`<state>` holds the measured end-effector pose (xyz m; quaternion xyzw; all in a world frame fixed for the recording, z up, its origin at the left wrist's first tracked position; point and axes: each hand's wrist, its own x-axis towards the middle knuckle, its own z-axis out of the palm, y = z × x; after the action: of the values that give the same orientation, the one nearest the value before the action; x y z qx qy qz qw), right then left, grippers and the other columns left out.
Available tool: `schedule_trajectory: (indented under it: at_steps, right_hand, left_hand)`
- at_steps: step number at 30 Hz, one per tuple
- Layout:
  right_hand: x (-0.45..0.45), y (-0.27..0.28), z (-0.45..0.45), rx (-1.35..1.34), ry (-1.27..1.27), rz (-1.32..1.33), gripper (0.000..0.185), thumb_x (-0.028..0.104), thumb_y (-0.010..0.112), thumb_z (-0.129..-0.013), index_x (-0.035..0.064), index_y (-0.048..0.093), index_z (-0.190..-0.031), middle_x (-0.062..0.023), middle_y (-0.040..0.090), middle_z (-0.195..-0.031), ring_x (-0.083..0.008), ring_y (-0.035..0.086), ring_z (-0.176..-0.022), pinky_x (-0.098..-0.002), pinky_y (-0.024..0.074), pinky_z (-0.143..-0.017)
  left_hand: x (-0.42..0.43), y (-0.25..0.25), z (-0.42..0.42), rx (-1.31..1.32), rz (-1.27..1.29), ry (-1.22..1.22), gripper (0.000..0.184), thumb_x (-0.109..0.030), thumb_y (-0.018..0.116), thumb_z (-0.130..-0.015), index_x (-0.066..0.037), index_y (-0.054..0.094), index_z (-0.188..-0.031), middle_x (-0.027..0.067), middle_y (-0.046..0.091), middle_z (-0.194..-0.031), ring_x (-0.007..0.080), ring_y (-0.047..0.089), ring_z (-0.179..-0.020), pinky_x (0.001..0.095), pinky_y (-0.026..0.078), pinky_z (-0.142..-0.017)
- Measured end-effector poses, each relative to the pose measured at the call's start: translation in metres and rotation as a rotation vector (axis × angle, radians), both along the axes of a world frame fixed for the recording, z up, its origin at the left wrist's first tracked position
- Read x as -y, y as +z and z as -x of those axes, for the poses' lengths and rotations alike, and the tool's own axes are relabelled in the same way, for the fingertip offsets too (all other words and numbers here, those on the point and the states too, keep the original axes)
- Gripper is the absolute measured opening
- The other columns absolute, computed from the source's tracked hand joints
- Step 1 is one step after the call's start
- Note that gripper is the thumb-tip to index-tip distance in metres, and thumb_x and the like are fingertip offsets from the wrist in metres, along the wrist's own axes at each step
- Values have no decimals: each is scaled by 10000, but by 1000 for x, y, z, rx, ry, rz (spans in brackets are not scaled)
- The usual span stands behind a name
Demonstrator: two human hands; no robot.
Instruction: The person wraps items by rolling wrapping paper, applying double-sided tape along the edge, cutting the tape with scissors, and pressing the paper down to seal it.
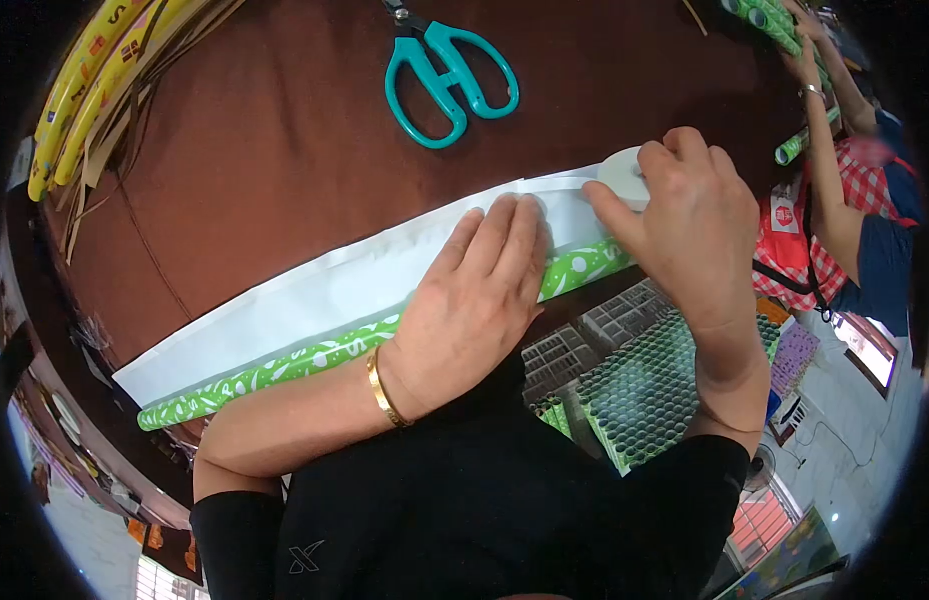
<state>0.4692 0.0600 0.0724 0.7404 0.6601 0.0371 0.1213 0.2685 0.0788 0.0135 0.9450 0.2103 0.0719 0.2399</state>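
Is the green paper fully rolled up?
Only partly: the green paper makes a roll, but a white strip beside it lies spread out.

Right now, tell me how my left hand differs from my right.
The left hand lies flattened over the white paper; the right hand curls around a tape roll. The left has a bracelet at its wrist; the right has none. Both show their backs.

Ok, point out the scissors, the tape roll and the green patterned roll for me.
Scissors [450, 78]: head view, teal crosspiece between handle loops.
Tape roll [615, 175]: head view, white side face.
Green patterned roll [285, 368]: head view, printed surface.
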Motion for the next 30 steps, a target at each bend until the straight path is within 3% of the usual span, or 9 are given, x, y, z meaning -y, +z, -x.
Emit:
schedule_trajectory:
  at_steps: [4,6,11,13,25,27,28,30]
  right_hand:
    - [1,-4,-6,23,74,-95,393,435,789,-701,54,698,-734,-88,595,-762,-264,623,-691,-376,521,-568]
    - [0,-2,-5,28,6,-6,394,397,791,-729,28,706,-836,-90,647,-909,-282,636,-795,-404,529,-645]
    - [-5,-2,-2,30,-16,21,396,406,786,-731,35,707,-846,-85,647,-917,-284,634,-807,-406,531,-660]
    - [-8,-4,-3,29,-31,39,397,408,785,-732,37,707,-851,-83,648,-921,-284,634,-811,-406,532,-664]
    - [-9,-5,-5,49,-36,33,392,414,778,-738,49,708,-859,-77,644,-930,-285,631,-819,-410,530,-671]
    - [-10,-10,-8,40,74,-106,394,436,789,-696,55,700,-744,-80,591,-757,-266,621,-683,-381,525,-569]
    - [-8,-8,-8,43,72,-108,394,436,789,-696,55,700,-744,-80,591,-757,-266,621,-683,-381,525,-569]
    - [-6,-4,-6,27,-55,-9,381,410,774,-743,50,703,-846,-71,641,-906,-288,635,-797,-406,527,-664]
  left_hand:
    - [0,0,0,-5,-8,0,681,-329,739,-758,59,557,-1287,190,465,-1399,322,470,-1284,411,413,-1089]
    - [0,-1,0,-9,-8,2,678,-330,737,-761,59,557,-1287,189,461,-1402,322,466,-1288,411,412,-1090]
    - [-3,-1,1,-13,-1,9,669,-333,731,-767,57,559,-1283,187,450,-1412,320,454,-1299,410,406,-1093]
    - [-6,-2,1,-15,-2,-9,597,-307,652,-831,71,564,-1285,215,461,-1412,317,474,-1301,409,405,-1100]
    - [-6,-1,1,-46,-32,-15,630,-333,664,-820,58,552,-1301,224,449,-1437,316,471,-1302,408,391,-1105]
    - [-7,-1,1,-55,-23,-9,633,-334,665,-820,55,550,-1305,224,444,-1443,314,469,-1303,407,389,-1105]
    - [-6,0,0,-58,-21,-10,636,-336,666,-821,52,547,-1310,224,440,-1450,313,467,-1305,406,388,-1106]
    - [-6,0,0,-58,-19,-10,642,-340,670,-819,49,545,-1313,222,438,-1452,312,465,-1306,406,388,-1106]
